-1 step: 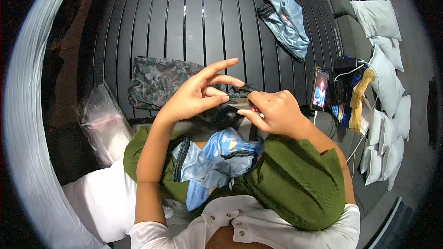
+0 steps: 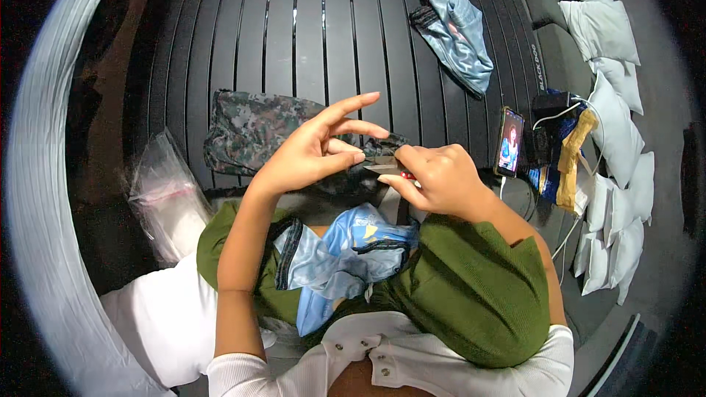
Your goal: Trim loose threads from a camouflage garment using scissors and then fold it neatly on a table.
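L hand (image 2: 309, 150) nr camo cloth (image 2: 250, 132) | R hand (image 2: 446, 176) w/ blade (image 2: 384, 169)

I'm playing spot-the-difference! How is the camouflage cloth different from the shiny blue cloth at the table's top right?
The camouflage cloth is mottled dark green and brown; the blue cloth is mostly light blue with dark edging. The camouflage cloth stretches sideways beneath the left hand; the blue cloth lies slantwise, away from both hands. Both are fabric, lying at least partly on the black slatted table.
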The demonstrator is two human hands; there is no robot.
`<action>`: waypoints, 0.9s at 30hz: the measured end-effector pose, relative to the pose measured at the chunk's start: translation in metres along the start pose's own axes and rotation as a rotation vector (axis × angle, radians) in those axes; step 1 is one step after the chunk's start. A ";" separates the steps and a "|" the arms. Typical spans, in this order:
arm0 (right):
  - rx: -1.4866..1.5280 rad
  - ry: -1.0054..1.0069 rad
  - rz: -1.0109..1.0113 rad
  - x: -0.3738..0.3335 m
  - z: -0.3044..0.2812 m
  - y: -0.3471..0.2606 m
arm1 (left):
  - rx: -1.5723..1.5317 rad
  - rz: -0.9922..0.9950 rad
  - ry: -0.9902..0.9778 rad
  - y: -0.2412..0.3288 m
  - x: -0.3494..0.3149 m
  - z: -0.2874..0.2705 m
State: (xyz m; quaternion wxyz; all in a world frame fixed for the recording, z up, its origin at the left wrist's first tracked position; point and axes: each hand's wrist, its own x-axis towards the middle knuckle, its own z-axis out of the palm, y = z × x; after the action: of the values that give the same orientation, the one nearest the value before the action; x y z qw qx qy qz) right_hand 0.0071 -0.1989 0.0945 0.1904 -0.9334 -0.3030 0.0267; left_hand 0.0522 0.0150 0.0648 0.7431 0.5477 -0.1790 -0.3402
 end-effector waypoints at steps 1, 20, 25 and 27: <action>-0.009 0.004 -0.004 0.000 0.000 0.000 | -0.022 -0.009 -0.014 0.001 0.000 -0.001; 0.779 0.132 0.403 -0.002 0.001 0.013 | -0.089 -0.002 0.023 0.000 0.002 -0.001; 0.794 0.083 0.338 0.000 0.006 0.005 | -0.077 0.012 0.027 -0.003 0.001 -0.002; 0.757 0.129 0.249 0.001 0.007 0.000 | -0.070 0.014 0.030 -0.004 0.002 -0.001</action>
State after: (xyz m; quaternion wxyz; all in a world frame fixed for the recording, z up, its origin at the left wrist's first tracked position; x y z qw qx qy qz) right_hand 0.0069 -0.1966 0.0883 0.5348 -0.8266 -0.1437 0.1005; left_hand 0.0531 0.0131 0.0610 0.7667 0.5252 -0.1600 -0.3327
